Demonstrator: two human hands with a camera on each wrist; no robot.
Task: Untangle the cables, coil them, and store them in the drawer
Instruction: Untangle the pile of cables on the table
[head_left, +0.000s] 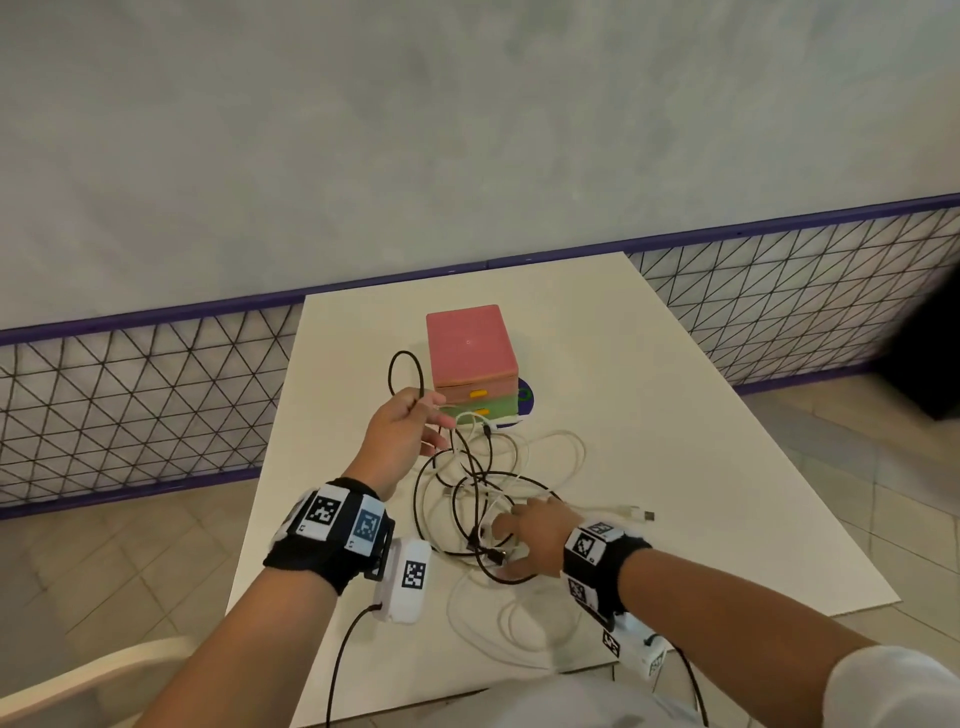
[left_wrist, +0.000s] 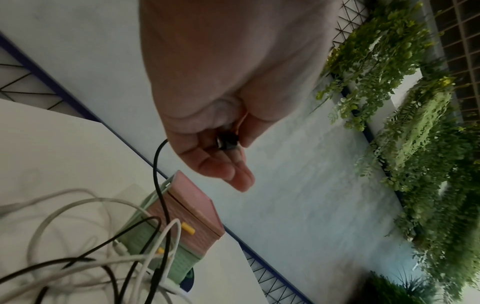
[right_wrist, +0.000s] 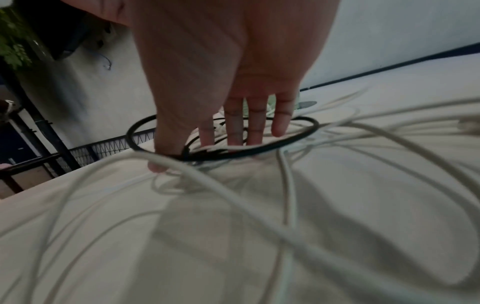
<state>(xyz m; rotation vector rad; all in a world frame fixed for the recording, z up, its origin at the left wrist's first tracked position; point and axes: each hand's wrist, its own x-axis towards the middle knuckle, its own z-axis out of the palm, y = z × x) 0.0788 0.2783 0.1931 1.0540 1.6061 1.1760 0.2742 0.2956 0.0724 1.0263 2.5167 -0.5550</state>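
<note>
A tangle of black cable (head_left: 480, 499) and white cables (head_left: 550, 447) lies on the white table (head_left: 675, 415). My left hand (head_left: 410, 426) is raised above it and pinches the black cable's plug end (left_wrist: 226, 142) between thumb and fingers; a black loop (head_left: 405, 371) arcs up behind the hand. My right hand (head_left: 530, 535) presses down with straight, spread fingers (right_wrist: 235, 127) on the tangle near the table's front. A small drawer box (head_left: 470, 353), pink on top and green below with yellow handles, stands behind the cables, both drawers closed.
A white USB plug (head_left: 641, 514) lies to the right of my right hand. More white cable loops (head_left: 511, 623) reach the table's front edge. A purple-framed mesh fence (head_left: 130, 405) runs behind the table. A white chair arm (head_left: 78, 680) is at lower left.
</note>
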